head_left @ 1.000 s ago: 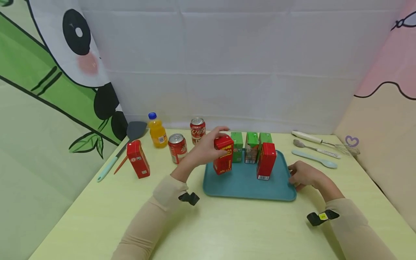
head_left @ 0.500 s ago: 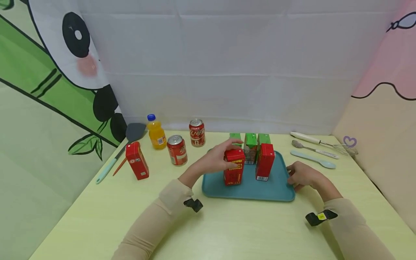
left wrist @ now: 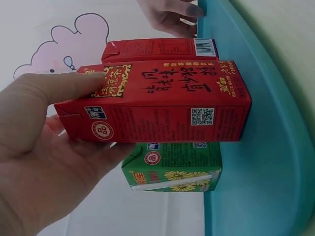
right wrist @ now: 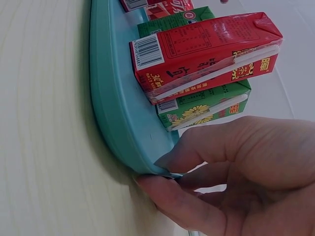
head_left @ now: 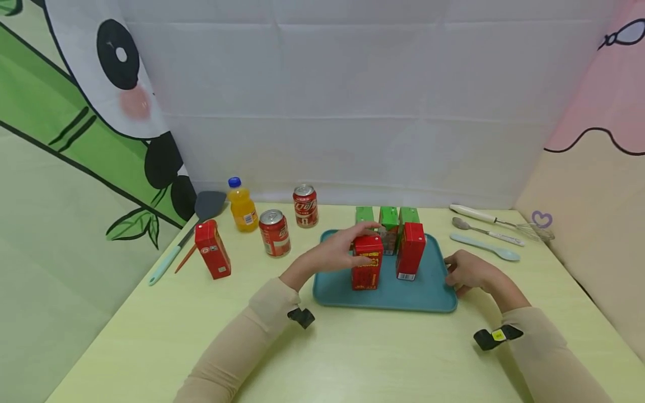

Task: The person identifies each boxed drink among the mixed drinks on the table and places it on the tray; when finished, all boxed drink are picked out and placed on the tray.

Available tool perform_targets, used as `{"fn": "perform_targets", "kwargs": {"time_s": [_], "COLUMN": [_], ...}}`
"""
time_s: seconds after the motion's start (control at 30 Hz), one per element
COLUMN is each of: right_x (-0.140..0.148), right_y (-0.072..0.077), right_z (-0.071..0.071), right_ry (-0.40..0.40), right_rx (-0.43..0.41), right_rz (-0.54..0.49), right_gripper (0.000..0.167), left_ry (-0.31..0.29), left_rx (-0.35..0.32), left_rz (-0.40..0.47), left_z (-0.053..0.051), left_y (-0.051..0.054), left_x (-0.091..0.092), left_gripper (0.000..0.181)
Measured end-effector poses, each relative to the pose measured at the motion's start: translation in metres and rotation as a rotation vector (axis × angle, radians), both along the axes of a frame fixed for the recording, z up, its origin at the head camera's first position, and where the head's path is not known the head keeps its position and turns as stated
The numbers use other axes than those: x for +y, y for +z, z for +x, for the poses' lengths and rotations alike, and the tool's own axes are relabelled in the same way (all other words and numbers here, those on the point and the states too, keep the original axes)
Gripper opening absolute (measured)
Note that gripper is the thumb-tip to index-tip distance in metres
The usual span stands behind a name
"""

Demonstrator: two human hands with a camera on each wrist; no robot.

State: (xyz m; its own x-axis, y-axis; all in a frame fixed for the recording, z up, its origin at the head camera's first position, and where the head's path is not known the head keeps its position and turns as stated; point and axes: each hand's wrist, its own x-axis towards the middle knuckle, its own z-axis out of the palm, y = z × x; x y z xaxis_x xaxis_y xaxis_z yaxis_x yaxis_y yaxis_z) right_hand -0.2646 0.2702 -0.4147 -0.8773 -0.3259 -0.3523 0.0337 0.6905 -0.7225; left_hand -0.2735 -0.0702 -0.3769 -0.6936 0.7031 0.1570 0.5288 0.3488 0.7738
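My left hand grips a red drink carton near its top, thumb on one face and fingers behind it. In the left wrist view that carton stands on or just over the blue-green tray. A second red carton is upright to its right on the tray. Behind them stand three green cartons, partly hidden by my left hand and the red cartons. At the tray's right edge my right hand pinches the rim between thumb and fingers.
Left on the table are another red carton, a spatula, an orange drink bottle and two red cans. Right of the tray lie a whisk, a spoon and a pale blue utensil.
My left hand has carried the red carton right and toward me over the tray, and lower, beside the other red carton. My right hand stays on the rim.
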Motion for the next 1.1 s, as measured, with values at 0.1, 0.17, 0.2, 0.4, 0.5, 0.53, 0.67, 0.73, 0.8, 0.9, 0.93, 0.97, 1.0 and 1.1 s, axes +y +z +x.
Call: {"fn": "perform_targets", "kwargs": {"time_s": [0.1, 0.17, 0.2, 0.4, 0.5, 0.53, 0.67, 0.73, 0.8, 0.9, 0.93, 0.97, 1.0, 1.1], "right_x": [0.0, 0.0, 0.0, 0.0, 0.0, 0.0, 0.0, 0.0, 0.0, -0.001, -0.001, 0.0, 0.0, 0.0], "right_y": [0.001, 0.0, 0.0, 0.001, 0.001, 0.001, 0.0, -0.001, -0.002, -0.003, -0.003, -0.002, -0.002, -0.001], "right_z": [-0.001, -0.001, 0.0, -0.001, -0.001, -0.001, -0.001, -0.001, -0.001, -0.002, -0.002, -0.002, -0.002, -0.002], "right_ry": [0.001, 0.0, 0.001, 0.0, -0.001, 0.003, -0.006, -0.007, -0.011, -0.011, -0.01, -0.011, -0.009, -0.005], "right_rx": [-0.002, -0.007, -0.007, -0.001, -0.002, 0.0, -0.004, -0.004, -0.009, -0.01, -0.01, -0.011, -0.009, -0.004], "right_rz": [0.0, -0.005, -0.004, 0.016, 0.021, 0.022, 0.019, 0.016, 0.012, 0.012, 0.014, 0.014, 0.017, 0.022], "right_gripper": [0.064, 0.065, 0.065, 0.065, 0.064, 0.064, 0.063, 0.063, 0.063, 0.063, 0.063, 0.064, 0.064, 0.064], "left_ry": [0.025, 0.044, 0.058, 0.116, 0.106, 0.101, 0.085, 0.081, 0.081, 0.09, 0.085, 0.084, 0.086, 0.114], "left_rx": [0.055, 0.053, 0.045, -0.049, -0.088, -0.095, -0.087, -0.073, -0.079, -0.099, -0.107, -0.114, -0.109, -0.097], "left_rz": [-0.079, -0.132, -0.16, -0.285, -0.265, -0.252, -0.22, -0.213, -0.207, -0.207, -0.208, -0.213, -0.221, -0.224], "left_z": [0.001, 0.002, 0.003, 0.003, 0.0, -0.001, -0.005, -0.007, -0.009, -0.01, -0.009, -0.009, -0.008, -0.005], "left_y": [0.002, 0.003, 0.004, 0.006, 0.003, 0.002, -0.002, -0.004, -0.007, -0.011, -0.012, -0.014, -0.015, -0.02], "left_x": [-0.002, -0.003, -0.004, -0.01, -0.012, -0.012, -0.015, -0.016, -0.017, -0.016, -0.015, -0.014, -0.012, -0.006], "left_gripper": [0.081, 0.088, 0.09, 0.084, 0.073, 0.071, 0.063, 0.058, 0.053, 0.048, 0.048, 0.05, 0.051, 0.059]}}
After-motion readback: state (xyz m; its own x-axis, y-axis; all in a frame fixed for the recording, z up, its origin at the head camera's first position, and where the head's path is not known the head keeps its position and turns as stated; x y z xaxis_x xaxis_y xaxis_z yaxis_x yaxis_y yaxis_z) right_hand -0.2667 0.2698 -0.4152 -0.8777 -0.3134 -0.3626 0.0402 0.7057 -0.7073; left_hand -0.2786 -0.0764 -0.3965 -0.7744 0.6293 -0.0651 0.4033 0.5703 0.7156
